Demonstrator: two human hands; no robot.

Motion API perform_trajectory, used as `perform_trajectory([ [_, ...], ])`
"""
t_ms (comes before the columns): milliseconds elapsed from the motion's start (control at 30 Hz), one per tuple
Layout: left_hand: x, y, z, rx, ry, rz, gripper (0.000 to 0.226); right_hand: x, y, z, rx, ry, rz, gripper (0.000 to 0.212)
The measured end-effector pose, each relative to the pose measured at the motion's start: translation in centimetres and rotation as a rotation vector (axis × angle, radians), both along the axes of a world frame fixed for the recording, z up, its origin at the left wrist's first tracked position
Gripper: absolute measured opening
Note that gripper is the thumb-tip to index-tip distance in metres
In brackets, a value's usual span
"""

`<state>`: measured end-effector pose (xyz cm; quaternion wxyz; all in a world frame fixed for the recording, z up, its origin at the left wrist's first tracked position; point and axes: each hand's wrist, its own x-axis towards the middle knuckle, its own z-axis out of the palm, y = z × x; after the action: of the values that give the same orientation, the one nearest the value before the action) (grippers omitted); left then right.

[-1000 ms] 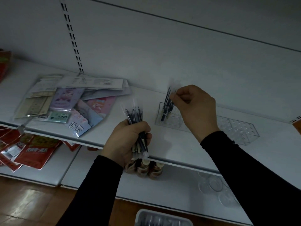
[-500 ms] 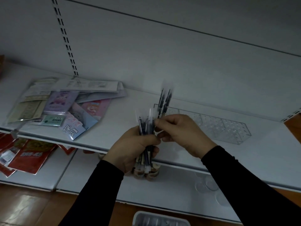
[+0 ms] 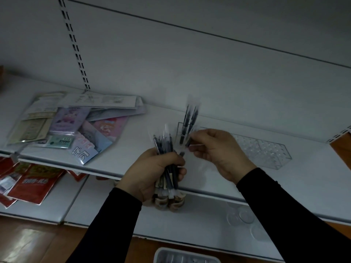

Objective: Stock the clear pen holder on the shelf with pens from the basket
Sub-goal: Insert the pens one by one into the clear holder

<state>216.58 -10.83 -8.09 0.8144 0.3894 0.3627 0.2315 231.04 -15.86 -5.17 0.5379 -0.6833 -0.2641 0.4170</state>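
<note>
A bundle [image 3: 165,158] of upright pens is gripped in the left hand [image 3: 152,173]. One pen [image 3: 183,149], blurred, seems pinched by the right hand [image 3: 216,150], its long axis near vertical. The holder [image 3: 266,150] lies just beyond, nearer the right hand.

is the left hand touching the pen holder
Apart. The head view shows the left hand gripping a pen bundle in front of the shelf, clear of the holder.
</note>
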Motion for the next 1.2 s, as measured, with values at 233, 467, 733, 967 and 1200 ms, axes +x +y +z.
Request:
perform_trajectory([
  [233, -0.2, 0.9, -0.8, -0.035, 0.028, 0.185, 0.007, 2.9, 0.1, 2.5, 0.350, -0.302, -0.297, 0.010],
  [467, -0.1, 1.0, -1.1, -0.017, 0.050, 0.221, 0.010, 3.1, 0.8, 2.2, 0.329, -0.678, -0.229, 0.003],
  [733, -0.1, 1.1, -1.0, 0.008, 0.060, 0.207, 0.011, 2.7, 1.3, 2.4, 0.323, -0.782, -0.191, 0.005],
  [967, -0.2, 1.2, -1.2, 0.014, 0.056, 0.205, 0.012, 2.5, 1.5, 2.3, 0.329, -0.779, -0.178, 0.007],
  [1200, -0.2, 1.3, -1.2, 0.007, 0.042, 0.207, 0.011, 2.9, 1.3, 2.0, 0.307, -0.802, -0.192, 0.006],
])
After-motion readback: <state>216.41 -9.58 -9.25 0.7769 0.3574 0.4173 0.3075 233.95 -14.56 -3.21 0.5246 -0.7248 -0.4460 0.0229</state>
